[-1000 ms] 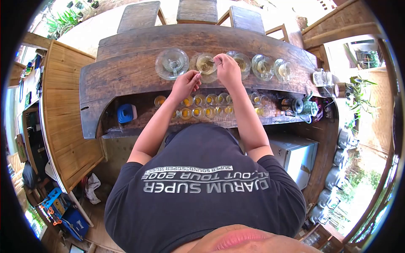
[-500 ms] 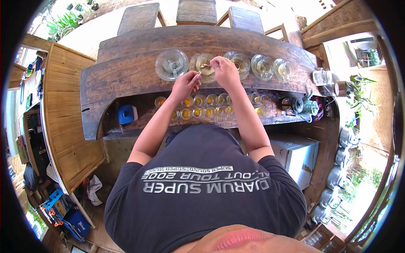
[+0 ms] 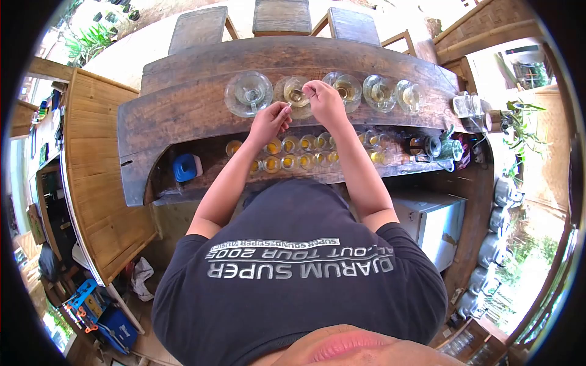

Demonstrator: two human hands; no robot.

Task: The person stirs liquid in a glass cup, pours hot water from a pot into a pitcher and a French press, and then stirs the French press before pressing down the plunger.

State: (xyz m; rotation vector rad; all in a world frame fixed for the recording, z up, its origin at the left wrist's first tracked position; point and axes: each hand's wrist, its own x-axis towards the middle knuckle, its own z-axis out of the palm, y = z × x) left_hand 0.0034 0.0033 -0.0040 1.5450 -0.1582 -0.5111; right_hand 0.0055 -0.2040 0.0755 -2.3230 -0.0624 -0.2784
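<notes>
Glass cup (image 3: pixel 294 94), stirring seemingly under way: left hand (image 3: pixel 271 119) pinched, apparently on its handle; right hand (image 3: pixel 326 102) curled over its rim, grip unreadable. Next calls for steadiness.

- Left arm (image 3: pixel 229 174) stretches forward, elbow bent; left hand (image 3: pixel 271 119) turns inward in a pinch.
- Right arm (image 3: pixel 360 168) mirrors it; right hand (image 3: pixel 326 102) curls slightly farther forward, back upward.

Café-style tea bar, seemingly: wooden counter (image 3: pixel 177 100), chairs (image 3: pixel 282 17) opposite, glass cups (image 3: pixel 294 93) on saucers (image 3: pixel 231 102), open-air surroundings.
</notes>
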